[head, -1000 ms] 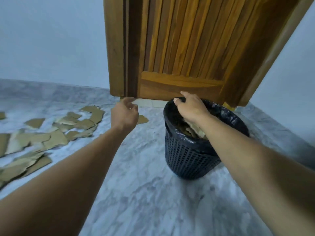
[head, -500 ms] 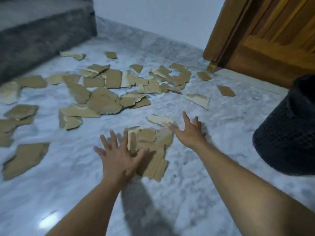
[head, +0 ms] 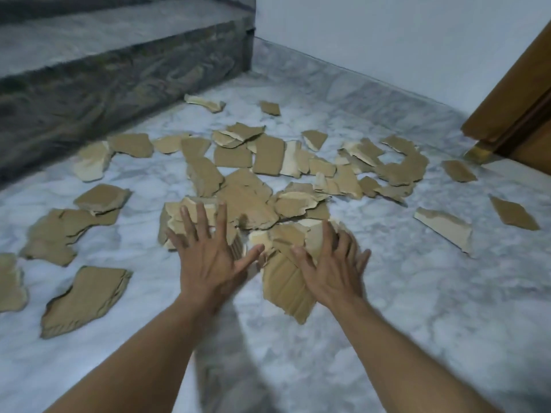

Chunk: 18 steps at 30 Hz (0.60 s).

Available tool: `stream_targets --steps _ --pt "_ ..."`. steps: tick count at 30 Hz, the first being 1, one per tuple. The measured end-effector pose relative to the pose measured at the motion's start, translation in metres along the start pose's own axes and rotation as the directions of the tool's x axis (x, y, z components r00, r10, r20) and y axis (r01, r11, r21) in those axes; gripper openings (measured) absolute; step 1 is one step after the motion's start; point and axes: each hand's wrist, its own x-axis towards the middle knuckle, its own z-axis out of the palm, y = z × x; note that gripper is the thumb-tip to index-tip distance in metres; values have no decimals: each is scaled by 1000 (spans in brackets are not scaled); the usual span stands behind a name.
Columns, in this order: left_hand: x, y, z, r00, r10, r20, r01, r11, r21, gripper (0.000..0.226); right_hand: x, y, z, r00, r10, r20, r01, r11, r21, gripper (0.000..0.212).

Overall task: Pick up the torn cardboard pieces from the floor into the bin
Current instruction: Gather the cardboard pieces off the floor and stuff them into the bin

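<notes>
The left hand (head: 208, 260) covers the near part of a cardboard stack (head: 185, 213), and the right hand (head: 331, 269) hides part of the ribbed piece (head: 283, 287) beneath it. Whether either palm touches cardboard cannot be told. Both hands are slightly blurred. The wooden door (head: 518, 114) is cut off by the right edge, the stone step (head: 89, 70) by the left and top edges, and one cardboard piece (head: 10, 284) by the left edge.

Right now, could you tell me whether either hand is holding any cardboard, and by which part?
Nothing is held: the left hand and right hand lie spread, fingers straight, over the nearest cardboard pieces, gripping no edge.
</notes>
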Motion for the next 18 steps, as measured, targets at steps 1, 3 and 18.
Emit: stream_targets --steps 1,3,18 --pt "15 -1 1 1000 -26 -8 26 999 -22 108 12 -3 1 999 -31 -36 32 999 8 97" --pt "41 1 4 997 -66 30 67 996 -51 106 38 -6 1 992 -80 -100 82 996 20 94" --pt "73 21 20 971 -238 32 238 971 27 103 282 129 -67 855 518 30 -518 854 33 138"
